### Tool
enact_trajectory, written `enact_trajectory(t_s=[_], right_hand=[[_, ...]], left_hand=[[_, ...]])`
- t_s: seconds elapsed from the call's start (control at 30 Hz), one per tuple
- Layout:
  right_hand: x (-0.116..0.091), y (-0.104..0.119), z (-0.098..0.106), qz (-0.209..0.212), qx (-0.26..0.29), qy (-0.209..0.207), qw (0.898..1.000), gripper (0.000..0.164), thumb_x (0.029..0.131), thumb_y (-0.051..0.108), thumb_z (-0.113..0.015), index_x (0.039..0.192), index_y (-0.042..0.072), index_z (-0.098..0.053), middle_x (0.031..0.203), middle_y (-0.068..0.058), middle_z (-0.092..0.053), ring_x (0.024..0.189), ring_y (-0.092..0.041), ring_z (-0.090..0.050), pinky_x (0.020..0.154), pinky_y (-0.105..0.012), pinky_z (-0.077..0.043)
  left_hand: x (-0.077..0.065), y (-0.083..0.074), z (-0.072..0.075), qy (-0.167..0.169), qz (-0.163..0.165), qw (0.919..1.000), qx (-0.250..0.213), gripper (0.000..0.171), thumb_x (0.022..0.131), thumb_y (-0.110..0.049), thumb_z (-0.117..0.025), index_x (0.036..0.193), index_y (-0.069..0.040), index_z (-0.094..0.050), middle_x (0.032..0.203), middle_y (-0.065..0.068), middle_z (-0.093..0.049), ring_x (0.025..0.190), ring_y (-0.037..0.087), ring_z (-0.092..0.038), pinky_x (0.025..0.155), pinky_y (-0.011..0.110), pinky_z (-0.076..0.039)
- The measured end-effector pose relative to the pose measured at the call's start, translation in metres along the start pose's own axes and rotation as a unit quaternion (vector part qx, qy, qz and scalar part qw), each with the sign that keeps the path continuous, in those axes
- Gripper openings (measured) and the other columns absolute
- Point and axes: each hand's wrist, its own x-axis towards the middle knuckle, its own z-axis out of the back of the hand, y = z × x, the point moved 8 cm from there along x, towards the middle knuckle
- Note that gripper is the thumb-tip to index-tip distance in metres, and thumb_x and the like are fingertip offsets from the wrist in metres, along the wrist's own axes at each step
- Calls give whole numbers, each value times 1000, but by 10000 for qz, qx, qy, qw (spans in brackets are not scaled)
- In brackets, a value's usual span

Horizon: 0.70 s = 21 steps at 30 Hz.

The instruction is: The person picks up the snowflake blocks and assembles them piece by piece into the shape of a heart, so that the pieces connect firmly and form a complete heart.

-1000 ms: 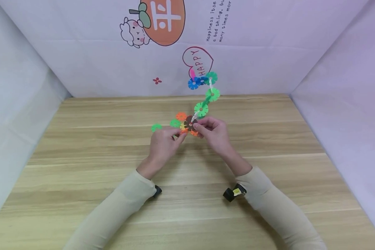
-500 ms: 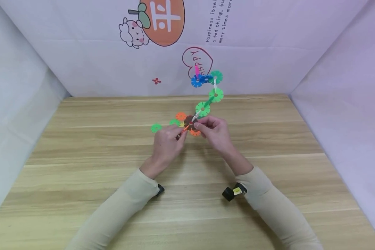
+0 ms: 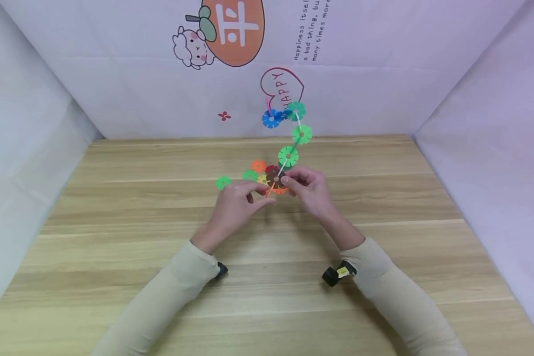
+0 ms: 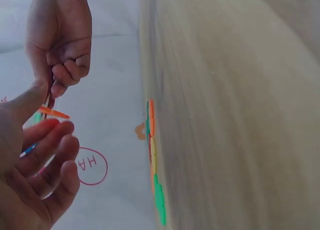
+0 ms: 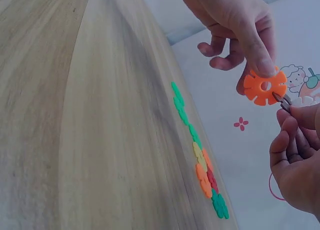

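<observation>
My right hand [image 3: 309, 193] pinches a brown flower-shaped slotted disc [image 3: 274, 175] at the near end of a linked chain. An orange slotted disc [image 5: 257, 89] meets the brown one at its slots. Thumb and forefinger of my left hand [image 3: 238, 202] pinch that orange disc, seen edge-on in the left wrist view; the other fingers are loosely bent. From the brown disc the chain rises through a white disc, a bright green disc [image 3: 288, 156], another green disc [image 3: 301, 134] and a teal disc [image 3: 296, 111] to a blue disc [image 3: 271, 118] with a pink one on top.
Loose discs lie on the wooden table [image 3: 160, 222] beyond my hands: a green disc [image 3: 223, 183], an orange disc [image 3: 258, 166], a yellow disc [image 4: 153, 155] and several more. A white printed cloth [image 3: 360, 89] hangs behind; white side walls flank the table.
The chain's upper end swings right, then back left. The left hand's thumb has moved rightward and sits farther from its fingers, and the orange disc has turned near the brown one.
</observation>
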Motion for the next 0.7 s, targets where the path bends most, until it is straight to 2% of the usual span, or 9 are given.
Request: enact_trajectory(t_s=[0.13, 0.3, 0.4, 0.5, 0.6, 0.63, 0.7], right_hand=[[0, -2, 0, -64, -11, 95, 9999, 16, 97, 11, -69, 98, -6, -70, 87, -29, -60, 70, -24, -54, 61, -27, -49], [-3, -3, -3, -238, -160, 232, 9993, 16, 97, 12, -68, 99, -3, -72, 86, -29, -60, 70, -20, -54, 59, -25, -45], [-4, -6, -4, -352, -239, 277, 9987, 16, 99, 11, -66, 101, -3, -73, 85, -26, -59, 70, -20, -52, 58, -24, -42], [-4, -9, -5, -418, -276, 304, 9983, 17, 99, 11, -66, 103, -4, -73, 83, -26, -58, 70, -21, -51, 58, -23, -40], [-4, -11, -6, -432, -315, 316, 9981, 19, 99, 12, -66, 105, -4, -73, 82, -24, -58, 70, -20, -51, 57, -23, -40], [-4, -12, -6, -424, -327, 314, 9981, 18, 99, 12, -66, 104, -4, -73, 81, -24, -58, 69, -20, -51, 56, -23, -40], [-4, -12, -5, -429, -339, 307, 9980, 18, 99, 13, -66, 104, -3, -74, 80, -22, -58, 69, -20, -50, 55, -22, -39]], left_hand=[[-2, -2, 1, 11, -404, 9988, -263, 26, 84, -30, -83, 98, -9, -79, 88, -2, -74, 60, 6, -52, 54, 22, -44], [-4, -11, 5, -187, -1118, 9927, -421, 17, 82, -22, -85, 92, -9, -80, 82, -1, -73, 60, 7, -53, 55, 20, -45], [-4, -12, 5, -237, -1259, 9910, -396, 16, 81, -20, -85, 90, -9, -80, 82, -1, -74, 61, 7, -55, 56, 19, -46], [-4, -10, 2, -141, -1158, 9927, -321, 15, 79, -20, -87, 89, -10, -80, 82, -2, -74, 62, 6, -55, 57, 19, -46], [-3, -6, -3, 136, -806, 9963, -276, 16, 80, -20, -87, 90, -11, -79, 82, -5, -72, 63, 7, -55, 57, 21, -47], [-2, -3, -5, 286, -579, 9974, -309, 17, 80, -22, -87, 91, -12, -79, 83, -5, -72, 64, 8, -56, 58, 23, -48], [-1, 8, -8, 624, 127, 9968, -487, 20, 82, -31, -86, 93, -16, -79, 85, -9, -71, 67, 10, -57, 58, 25, -48]])
